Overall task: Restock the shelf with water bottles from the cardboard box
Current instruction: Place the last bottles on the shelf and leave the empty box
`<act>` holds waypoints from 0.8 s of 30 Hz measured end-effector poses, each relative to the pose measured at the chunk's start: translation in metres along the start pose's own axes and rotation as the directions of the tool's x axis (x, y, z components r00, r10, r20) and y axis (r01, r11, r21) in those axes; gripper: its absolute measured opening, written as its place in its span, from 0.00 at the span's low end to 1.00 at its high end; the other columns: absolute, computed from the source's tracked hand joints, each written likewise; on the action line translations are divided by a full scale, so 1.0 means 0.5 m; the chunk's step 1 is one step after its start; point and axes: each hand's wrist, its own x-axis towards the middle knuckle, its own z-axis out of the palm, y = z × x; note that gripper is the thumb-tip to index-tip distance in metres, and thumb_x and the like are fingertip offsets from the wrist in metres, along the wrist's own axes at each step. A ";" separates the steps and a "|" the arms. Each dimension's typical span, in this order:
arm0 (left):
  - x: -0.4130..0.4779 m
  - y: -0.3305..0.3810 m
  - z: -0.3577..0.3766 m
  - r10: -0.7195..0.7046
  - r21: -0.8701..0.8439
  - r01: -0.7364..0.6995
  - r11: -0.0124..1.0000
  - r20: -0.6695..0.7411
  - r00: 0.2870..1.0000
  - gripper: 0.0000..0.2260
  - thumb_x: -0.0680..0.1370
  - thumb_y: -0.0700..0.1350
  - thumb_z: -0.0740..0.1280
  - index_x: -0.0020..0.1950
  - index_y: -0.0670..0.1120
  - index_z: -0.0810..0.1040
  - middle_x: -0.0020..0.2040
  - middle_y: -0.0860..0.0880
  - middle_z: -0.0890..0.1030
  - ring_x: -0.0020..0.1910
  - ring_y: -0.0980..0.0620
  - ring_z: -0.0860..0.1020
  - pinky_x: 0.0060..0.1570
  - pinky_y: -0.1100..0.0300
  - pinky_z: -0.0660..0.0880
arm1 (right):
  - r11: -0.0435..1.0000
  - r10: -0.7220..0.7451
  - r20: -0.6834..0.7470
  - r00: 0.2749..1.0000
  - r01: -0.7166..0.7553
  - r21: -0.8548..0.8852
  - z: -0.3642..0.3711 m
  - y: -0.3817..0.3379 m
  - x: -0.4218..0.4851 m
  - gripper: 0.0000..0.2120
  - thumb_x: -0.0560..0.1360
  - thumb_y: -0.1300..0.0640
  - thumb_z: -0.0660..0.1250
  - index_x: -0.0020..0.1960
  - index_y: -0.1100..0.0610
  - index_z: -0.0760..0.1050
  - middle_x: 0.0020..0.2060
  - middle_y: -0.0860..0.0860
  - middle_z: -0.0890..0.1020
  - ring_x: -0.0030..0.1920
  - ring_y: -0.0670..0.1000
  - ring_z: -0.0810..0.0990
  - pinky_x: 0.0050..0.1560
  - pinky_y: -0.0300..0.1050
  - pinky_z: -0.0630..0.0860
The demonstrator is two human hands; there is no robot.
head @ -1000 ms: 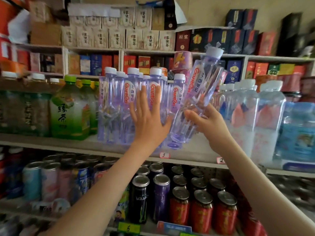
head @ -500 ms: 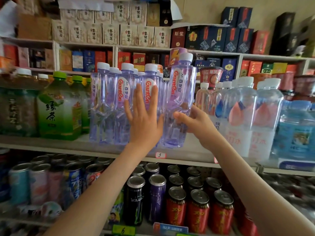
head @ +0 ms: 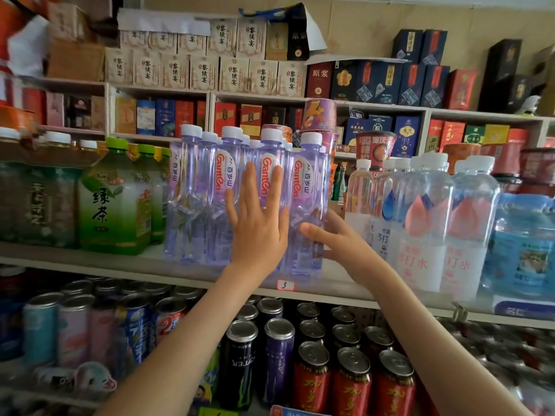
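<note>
A row of purple-tinted water bottles [head: 220, 187] with white caps and red lettering stands on the white shelf [head: 120, 264]. My left hand [head: 258, 232] presses flat, fingers straight, against the front bottles of the row. At the row's right end one more water bottle [head: 306, 181] stands upright on the shelf. My right hand [head: 339, 238] grips its lower half, thumb in front and fingers behind. The cardboard box is out of view.
Green tea bottles [head: 114, 202] stand to the left of the row, clear soda-water bottles [head: 426, 223] and a blue jug [head: 522, 244] to the right. Drink cans [head: 312, 376] fill the shelf below. Boxed goods [head: 234, 73] line the upper shelves. A price tag [head: 284, 285] marks the shelf edge.
My right hand swung the tilted bottle upright and set it down at the right end of the row. My left hand stayed flat against the front bottles.
</note>
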 end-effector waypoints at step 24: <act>-0.256 -0.024 -0.099 0.052 -0.409 -0.016 0.913 0.078 0.996 0.14 0.76 0.41 0.63 0.62 0.40 0.72 0.59 0.43 0.75 0.59 0.48 0.71 0.62 0.57 0.67 | 0.815 -0.522 -0.327 0.788 0.348 -0.463 0.213 0.062 -0.223 0.12 0.74 0.59 0.63 0.56 0.60 0.70 0.49 0.47 0.70 0.51 0.45 0.70 0.54 0.30 0.66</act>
